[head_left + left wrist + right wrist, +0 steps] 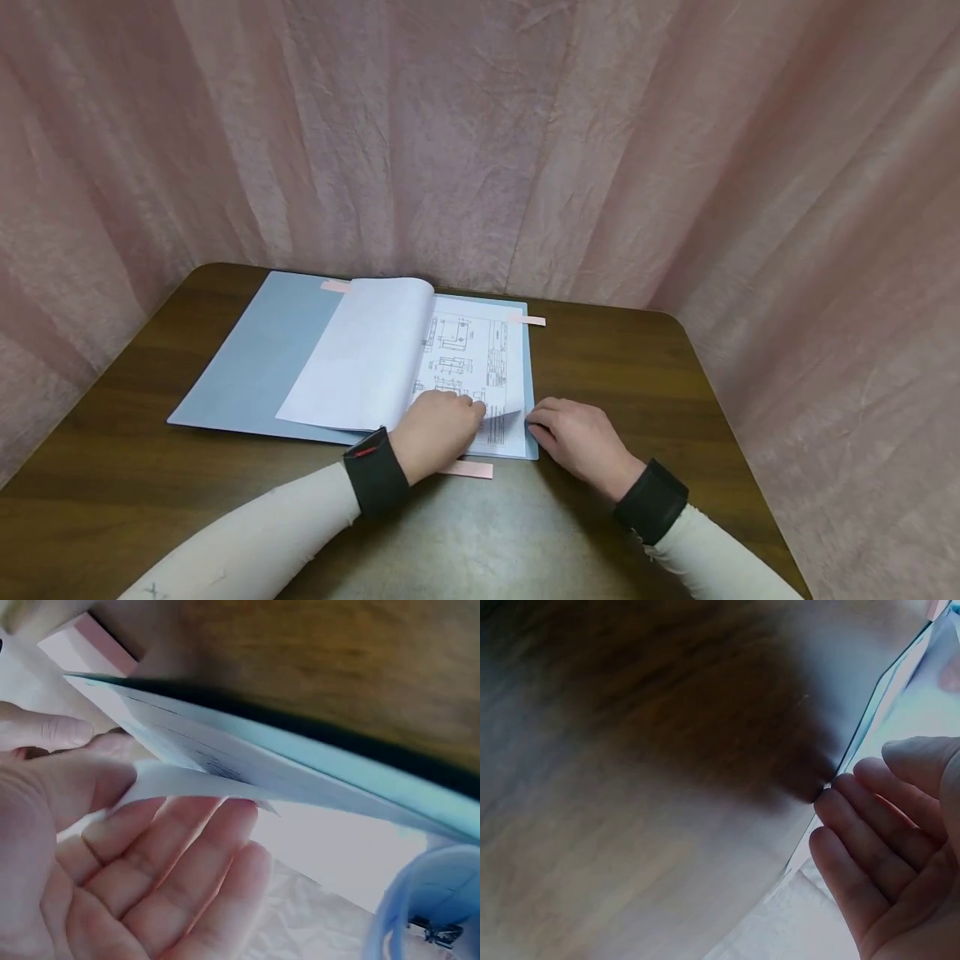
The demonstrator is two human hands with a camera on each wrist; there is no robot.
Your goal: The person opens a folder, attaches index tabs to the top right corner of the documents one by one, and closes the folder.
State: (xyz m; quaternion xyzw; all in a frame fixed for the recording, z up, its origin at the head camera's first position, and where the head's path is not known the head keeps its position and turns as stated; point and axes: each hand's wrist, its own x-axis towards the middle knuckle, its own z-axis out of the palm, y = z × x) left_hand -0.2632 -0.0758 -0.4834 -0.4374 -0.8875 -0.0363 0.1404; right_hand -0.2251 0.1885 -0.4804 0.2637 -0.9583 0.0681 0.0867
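Observation:
A light blue folder [247, 358] lies spread on the table, with turned-over white sheets [360, 350] curving across its middle. On its right half lies a sheet with technical drawings [465, 337]. My left hand [440, 427] pinches a paper sheet [176, 782] near its lower part, thumb on one side and fingers on the other. The sheet's lifted corner points toward the right hand. At the folder's lower right edge is my right hand [581, 439], fingertips right at the border and thumb apart from the fingers in the right wrist view.
Pink strips stick out at the folder's upper right [532, 320] and upper left. Another pink strip [471, 470] is at the front edge, below the left hand. The dark wooden table [622, 358] ends at a pink curtain [480, 150] behind.

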